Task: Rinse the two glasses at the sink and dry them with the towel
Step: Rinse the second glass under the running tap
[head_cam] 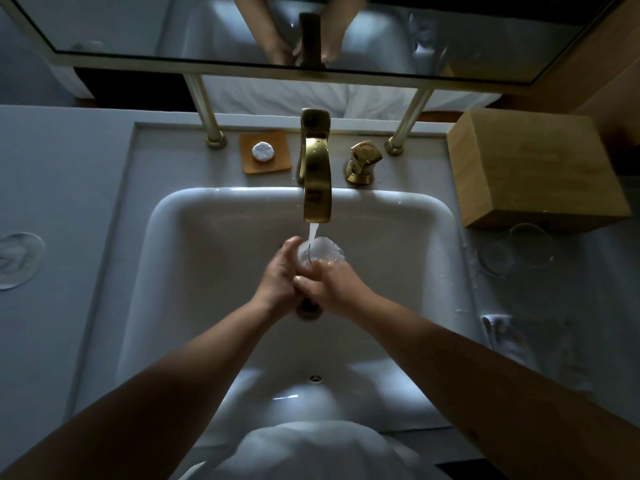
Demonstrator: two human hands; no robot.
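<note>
Over on the left of the counter [62,188] sits a clear dish [19,259]. In the sink [207,209] the left hand [277,278] and right hand [332,289] both wrap a glass [320,252] under the gold tap [316,178], grip clenched round it. Wet glass is slick and breakable, so I'd hold the sides, not the rim. Second glass [516,247] waits on the right by the wooden box [533,168].

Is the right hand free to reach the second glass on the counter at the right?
Probably not yet. The right hand and the left hand both hold a glass under the tap. The path to the other glass looks open.
</note>
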